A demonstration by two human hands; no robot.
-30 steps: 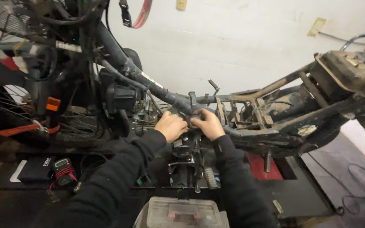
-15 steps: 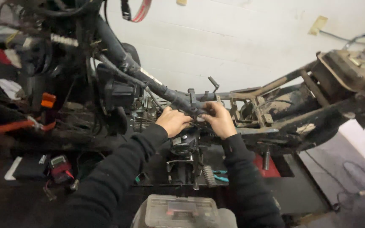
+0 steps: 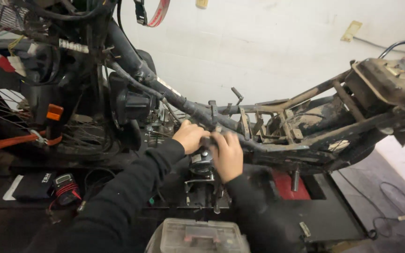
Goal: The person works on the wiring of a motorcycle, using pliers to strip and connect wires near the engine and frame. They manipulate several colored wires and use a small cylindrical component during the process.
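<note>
Currently both hands are being kept on the stripped motorcycle frame [image 3: 277, 140], at the low point of the main tube just above the engine part [image 3: 201, 161]. Compared with half a second back, the right hand [image 3: 226, 154] is being seen lower and closer in, now covering the small metal fitting [image 3: 203, 140] between the hands; the left hand [image 3: 191, 136] is being held in nearly the same spot on the tube. That reads as the grip being reset on one fitting, not work being shifted elsewhere. Left fingers are being curled round the tube, closed on it. Right fingers are being curled down over the fitting; whether it is actually clamped cannot be told, since the contact is hidden by the back of the hand. Counts: two hands, both in dark sleeves; one frame; one spoked wheel [image 3: 48, 136] at the left; one black housing [image 3: 130, 103] bolted by the steering head; one orange-and-black meter [image 3: 65, 187] lying on the dark platform [image 3: 324, 220]; one clear plastic organiser box [image 3: 198, 236] at the bottom edge; one red-striped strap [image 3: 158, 11] hanging at the top. No other people are being shown.
</note>
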